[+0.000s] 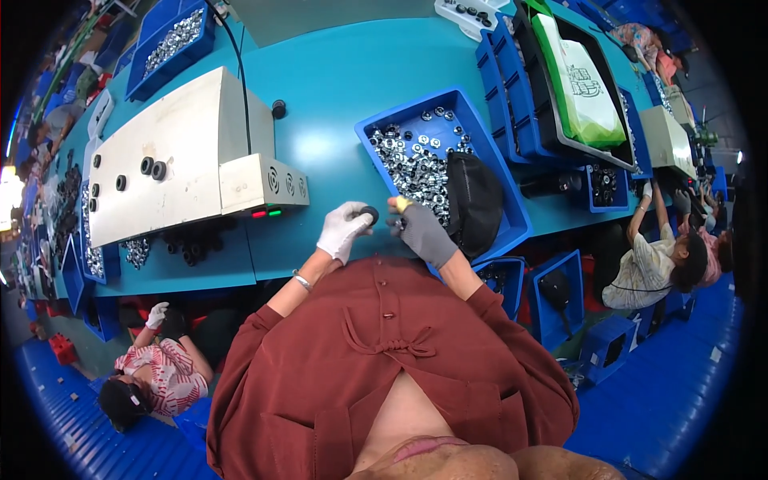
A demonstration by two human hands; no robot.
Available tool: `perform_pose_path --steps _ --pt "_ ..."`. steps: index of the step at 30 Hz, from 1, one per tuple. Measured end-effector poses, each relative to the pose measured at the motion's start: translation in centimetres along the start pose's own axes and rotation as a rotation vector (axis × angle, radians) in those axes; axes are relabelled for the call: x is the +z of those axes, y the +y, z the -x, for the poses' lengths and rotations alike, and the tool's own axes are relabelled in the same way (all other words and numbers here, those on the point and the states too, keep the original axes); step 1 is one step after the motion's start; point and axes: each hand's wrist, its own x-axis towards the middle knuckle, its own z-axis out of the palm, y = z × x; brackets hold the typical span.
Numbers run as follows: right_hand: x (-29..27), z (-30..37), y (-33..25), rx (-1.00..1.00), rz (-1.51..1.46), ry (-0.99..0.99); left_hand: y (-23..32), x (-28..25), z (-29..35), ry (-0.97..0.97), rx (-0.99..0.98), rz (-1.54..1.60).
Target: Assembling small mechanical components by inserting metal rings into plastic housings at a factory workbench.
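Note:
My left hand point(344, 230), in a white glove, is closed around a small black round part point(369, 214) with a ring-like rim. Close by on the right, my right hand point(424, 230) wears a grey glove with yellow wrapping on one finger. Its fingers are pinched together, and what sits between them is too small to name. Just beyond that hand, a blue bin point(516, 228) holds many shiny metal nut-like pieces point(412, 172). A black fabric pouch point(474, 200) lies in the same bin, against its right side.
A cream metal box point(180, 152) with several black round parts on it stands left on the teal table point(320, 88). Another blue bin point(210, 36) of metal pieces is behind it. Stacked trays and a green-white bag point(572, 80) stand right. Co-workers sit on both sides.

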Motion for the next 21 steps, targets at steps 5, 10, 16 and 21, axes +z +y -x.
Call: perform_pose_path --steps 5,10,16,21 --pt "-1.0 0.9 -2.5 -0.288 0.395 -0.232 0.5 0.3 -0.1 0.033 -0.112 0.062" --pt "-1.6 0.6 -2.1 -0.121 0.031 -0.195 0.0 1.4 -1.0 0.008 -0.142 0.117" --pt "0.0 1.7 -2.3 -0.399 0.368 -0.113 -0.5 2.4 -0.9 -0.101 -0.152 0.313" --pt "0.6 2.4 -2.4 -0.556 0.633 -0.048 -0.3 3.1 -0.6 -0.208 -0.064 0.422"
